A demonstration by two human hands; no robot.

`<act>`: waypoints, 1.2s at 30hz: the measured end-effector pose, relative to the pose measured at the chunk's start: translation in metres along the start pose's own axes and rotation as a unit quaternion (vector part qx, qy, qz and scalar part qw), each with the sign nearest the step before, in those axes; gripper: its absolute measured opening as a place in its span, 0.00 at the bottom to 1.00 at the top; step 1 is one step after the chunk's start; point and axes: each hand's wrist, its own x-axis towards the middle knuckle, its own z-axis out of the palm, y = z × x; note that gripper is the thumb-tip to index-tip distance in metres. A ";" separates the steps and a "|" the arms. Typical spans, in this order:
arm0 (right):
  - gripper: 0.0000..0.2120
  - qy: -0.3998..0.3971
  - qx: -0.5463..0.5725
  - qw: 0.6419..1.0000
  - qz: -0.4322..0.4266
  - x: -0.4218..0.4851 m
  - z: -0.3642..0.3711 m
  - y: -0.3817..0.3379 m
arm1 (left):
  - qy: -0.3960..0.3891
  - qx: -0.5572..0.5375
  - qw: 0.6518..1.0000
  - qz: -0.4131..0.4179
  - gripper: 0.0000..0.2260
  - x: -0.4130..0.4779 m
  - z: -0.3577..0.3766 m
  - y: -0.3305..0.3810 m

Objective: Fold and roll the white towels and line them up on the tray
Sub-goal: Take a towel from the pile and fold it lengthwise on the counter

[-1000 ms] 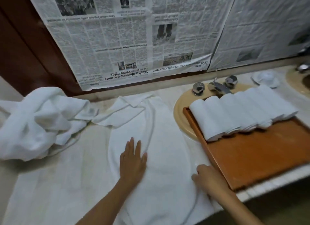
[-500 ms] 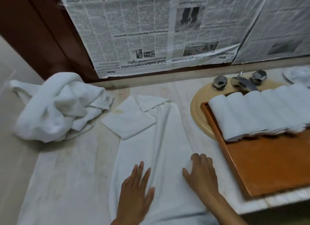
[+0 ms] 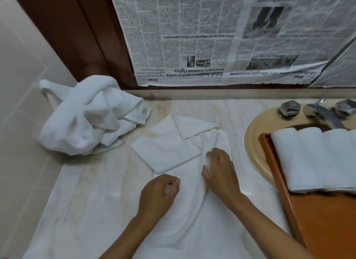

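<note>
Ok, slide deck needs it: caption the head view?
Left hand and right hand on a white towel, beside a tray of rolled towels.

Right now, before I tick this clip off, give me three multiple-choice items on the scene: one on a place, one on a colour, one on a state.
1. The rolled towels lie:
A) on the tray
B) on the floor
C) on a shelf

2. The tray is:
A) white
B) orange-brown
C) black

3. The towel heap left of the flat towel is:
A) neatly rolled
B) stacked flat
C) loose and crumpled

Answers:
1 A, they sit side by side on its far end.
2 B, its bare wood shows that colour.
3 C, it is a tangled mound with loose ends sticking out.
</note>
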 end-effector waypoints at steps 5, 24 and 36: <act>0.25 -0.040 -0.019 0.997 -0.057 0.062 0.005 -0.013 | 0.104 0.033 0.993 -0.039 0.13 0.050 -0.004 -0.011; 0.24 -0.044 0.020 0.998 0.037 0.062 0.032 0.020 | -0.049 0.282 0.958 0.018 0.28 0.074 0.037 -0.049; 0.20 -0.165 0.237 0.930 0.228 -0.006 -0.043 0.047 | 0.008 0.271 0.962 0.038 0.22 0.026 -0.017 -0.056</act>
